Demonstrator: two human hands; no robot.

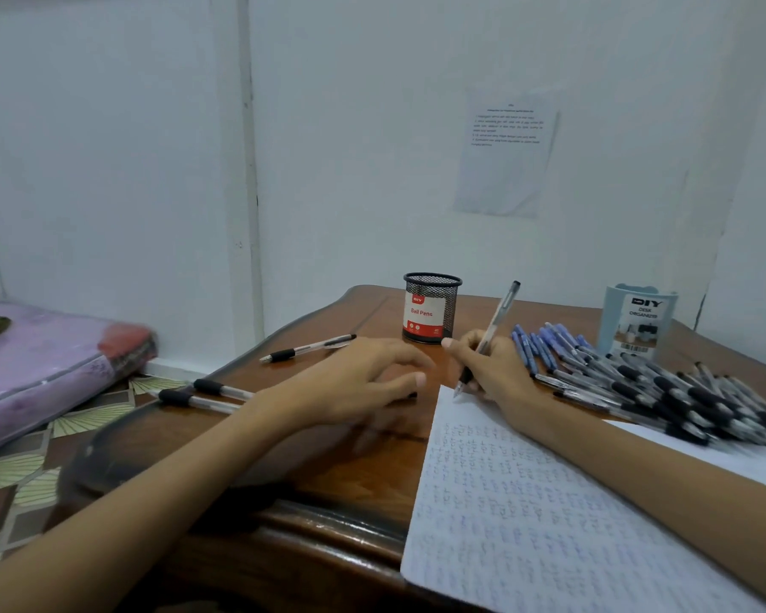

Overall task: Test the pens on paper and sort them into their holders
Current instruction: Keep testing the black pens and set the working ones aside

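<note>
**Pen tip on paper**

Right grip (496,369) pinches a clear pen (498,318), tip touching the far corner of the scribbled paper (527,502). Left grip (350,382), fingers loosely spread, is blurred over the bench (328,471). Mesh holder (432,308) stands just behind; pen pile (664,391) lies to the right.

1. Tabletop (328,480): dark wood with a glossy varnish, really shiny along the edge.
2. Mesh holder (432,308): black metal mesh with a paper label round it.
3. Organizer (637,325): smooth pale blue plastic.
4. Pens (664,391) and the held pen (497,318): clear plastic barrels, matt black grips.
5. Paper (527,524): plain matt sheet.
6. Mattress (41,369): glossy clear plastic wrap.
</note>
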